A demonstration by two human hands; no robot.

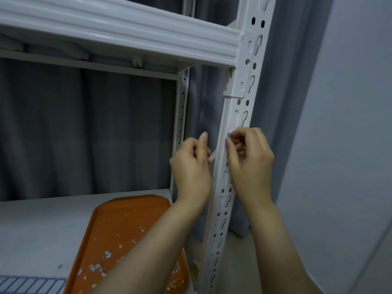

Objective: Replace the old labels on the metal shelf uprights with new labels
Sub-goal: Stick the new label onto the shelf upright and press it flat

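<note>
The label, white with blue print, sits on the front upright at hand height, under the right hand, whose curled fingertips pinch its edge. The left hand beside the post nips a thin white strip. Below, an orange tray carries paper scraps. Behind hangs a grey curtain.

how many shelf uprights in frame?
2. Front upright on the right, under both hands; rear upright behind it, against the curtain. Others may be out of view on the left.
</note>
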